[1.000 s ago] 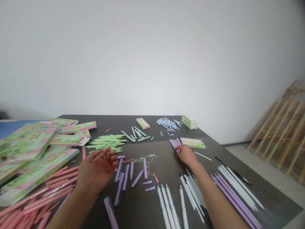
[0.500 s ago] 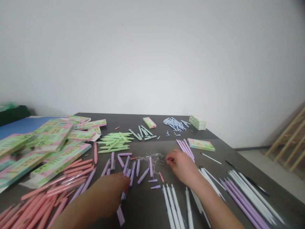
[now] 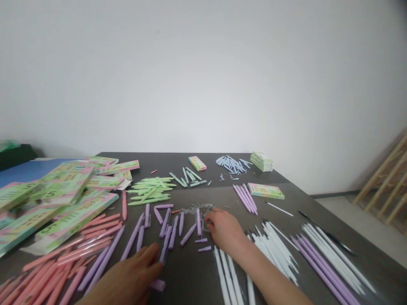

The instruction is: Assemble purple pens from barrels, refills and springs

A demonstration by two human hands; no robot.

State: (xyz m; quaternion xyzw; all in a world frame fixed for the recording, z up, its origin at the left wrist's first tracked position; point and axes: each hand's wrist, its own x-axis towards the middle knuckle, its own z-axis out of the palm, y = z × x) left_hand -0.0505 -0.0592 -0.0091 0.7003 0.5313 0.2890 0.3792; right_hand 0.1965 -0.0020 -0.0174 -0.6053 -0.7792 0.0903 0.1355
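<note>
here, purple barrels [image 3: 188,234] outside boxes [image 3: 76,220]

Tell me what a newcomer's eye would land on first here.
Probably the heap of green-and-pink boxes at the left of the dark table, with coral pen parts piled in front of it. Next, the two hands near the middle: the left hand low beside scattered purple pen parts, the right hand with its fingertips at the small clear pieces.

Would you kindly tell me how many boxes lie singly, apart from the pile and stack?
2: one box left of the blue pieces, another box right of the purple pens.
</note>
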